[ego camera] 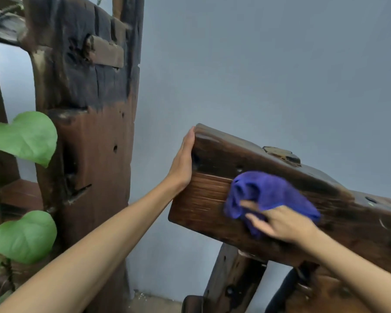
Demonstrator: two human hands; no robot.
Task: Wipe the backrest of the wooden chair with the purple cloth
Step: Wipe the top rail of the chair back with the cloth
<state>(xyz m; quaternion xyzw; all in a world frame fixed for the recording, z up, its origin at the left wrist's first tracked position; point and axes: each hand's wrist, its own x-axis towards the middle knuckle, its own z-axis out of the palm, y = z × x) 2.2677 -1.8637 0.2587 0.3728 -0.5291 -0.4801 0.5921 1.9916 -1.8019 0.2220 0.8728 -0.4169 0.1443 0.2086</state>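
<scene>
The chair's backrest [203,199] is a thick dark-brown plank that slants down to the right across the lower right of the view. A bunched purple cloth [269,195] is pressed flat on its front face, left of the middle. My right hand [280,222] lies on the cloth's lower part, fingers spread over it and blurred. My left hand [183,161] rests flat against the plank's left end, fingers pointing up, holding nothing. The chair's post [233,281] shows under the plank.
A tall, weathered wooden post [93,132] with a pegged joint stands at the left. Large green leaves [25,136] hang beside it at the far left. A plain grey wall [257,64] is close behind the chair. A strip of floor [154,303] shows at the bottom.
</scene>
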